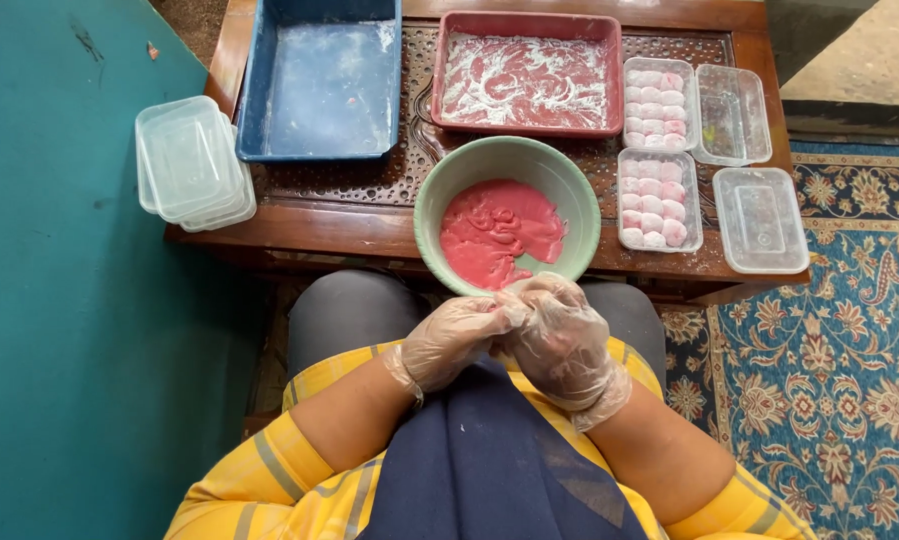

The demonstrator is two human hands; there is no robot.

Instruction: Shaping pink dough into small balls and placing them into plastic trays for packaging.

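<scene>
Both hands wear thin clear plastic gloves and meet over my lap, just below the table edge. My left hand [452, 338] and my right hand [557, 338] press their fingertips together; whatever lies between them is hidden. Right in front of them stands a green bowl [577, 190] holding pink dough [497, 232]. To its right, two clear plastic boxes [659, 201] [657, 108] are filled with small pink and white sweets.
A red tray [526, 82] dusted with white flour and a blue tray [321, 80] sit at the back of the carved wooden table [319, 215]. Empty clear boxes [761, 219] [732, 114] lie at right, a stack of boxes [191, 164] at left. Patterned carpet at right.
</scene>
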